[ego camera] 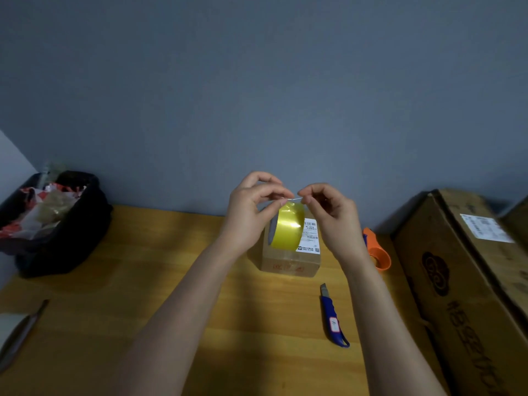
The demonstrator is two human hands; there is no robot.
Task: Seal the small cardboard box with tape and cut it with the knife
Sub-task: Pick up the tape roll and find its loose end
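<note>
Both hands are raised over the small cardboard box (290,257), working the roll of yellowish packing tape (287,227) that hangs between them. The left hand (251,204) grips the roll at its upper left, fingers curled round it, while the right hand (328,208) pinches what looks like the free end of the tape (291,199) between thumb and forefinger at the roll's top. The step in hand, by my reading, is starting the tape: lifting the end so a length can be drawn off. Whether the end is fully free of the roll cannot be told.

The box stands on the wooden desk (177,270) near its far edge, close to the wall, with a white shipping label (310,235) on its top (its flaps appear closed already). The next move calls for pulling out a strip long enough to span the top and lap down the sides, then pressing it along the seam.

The blue utility knife (333,317) lies on the desk nearer the person, just right of the box and apart from it, within easy reach of the right hand. An orange tape dispenser (377,250) sits to the right of the box, and a large cardboard carton (463,275) crowds the desk's right edge, so room is tight there. Leftward the desk is open as far as the black bag of scraps (57,224) at the far left corner.
</note>
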